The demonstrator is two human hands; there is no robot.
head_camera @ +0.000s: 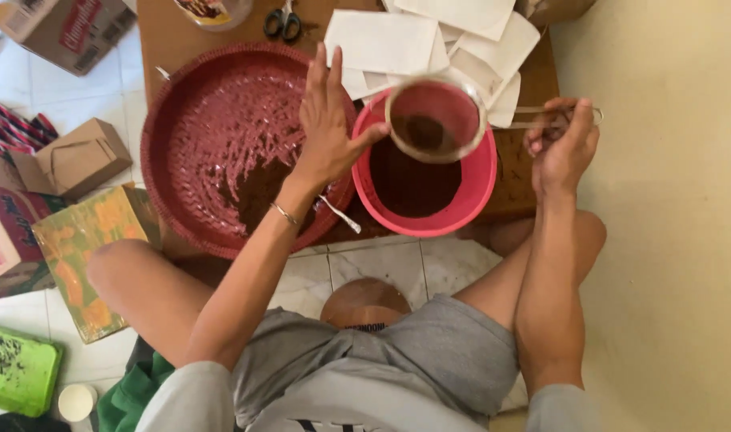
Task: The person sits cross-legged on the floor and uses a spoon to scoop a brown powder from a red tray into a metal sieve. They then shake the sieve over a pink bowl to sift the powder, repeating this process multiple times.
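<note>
**Sifting dark powder through a sieve over a pink basin**

While I sit on the tiled floor with my knees spread, a low brown table (161, 36) fills the top of the frame in front of me. Largest on it is a round woven red tray (191, 104) at upper centre-left, with a patch of dark powder near its lower edge. Just right of it, rims touching or nearly so, stands a pink plastic basin (479, 188) with more dark powder in the bottom.

Above the basin, at upper centre, I hold a round metal sieve (435, 120) with a small heap of powder in its mesh. My right hand (564, 144), at centre-right, is closed around the end of its thin wire handle. My left hand (327, 128) is open, fingers straight and together, palm turned toward the sieve's rim and touching or almost touching it; it holds nothing.

I judge the sieve light and stiff, though its fine mesh would dent easily; the handle end is the natural place to hold it, and kept level so the powder stays in.

Smaller things: white paper envelopes (385, 40) piled at top centre-right, black-handled scissors (283, 22) at the top edge, and a metal spoon (340, 214) lying between tray and basin.
</note>
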